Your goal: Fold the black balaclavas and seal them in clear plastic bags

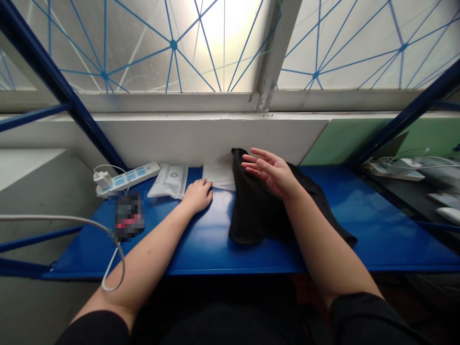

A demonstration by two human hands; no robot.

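The right grip [271,173] stood wide open and held nothing, its fingers loosely spread above a black cloth [257,206]; the view did not show whether it touched the cloth. The left grip [197,195] was also empty, lying palm down and nearly flat on the counter [381,242].

A large window [172,45] filled the top of the view, its panes covered in a pale film with a blue lattice of lines and dots, brightest where daylight came through. Beneath it ran a white window frame [172,101], then a white wall [201,136] meeting a green panel [348,141] on the right. A blue steel upright [53,72] slanted down on the left, with another [409,115] on the right. Beyond the right end, white devices and cables [395,168] sat lower down.

The counter was glossy blue metal, reflecting the window light. The black cloth lay rumpled near its middle, overlapping a sheet of white paper [219,176], which sat just beside the left grip. Further left were a white printed packet [168,181], a white power strip [127,178] with a plug [103,179] in it, and a pixelated object [128,215] too blurred to identify. A white cable [64,218] looped over the counter's front edge.
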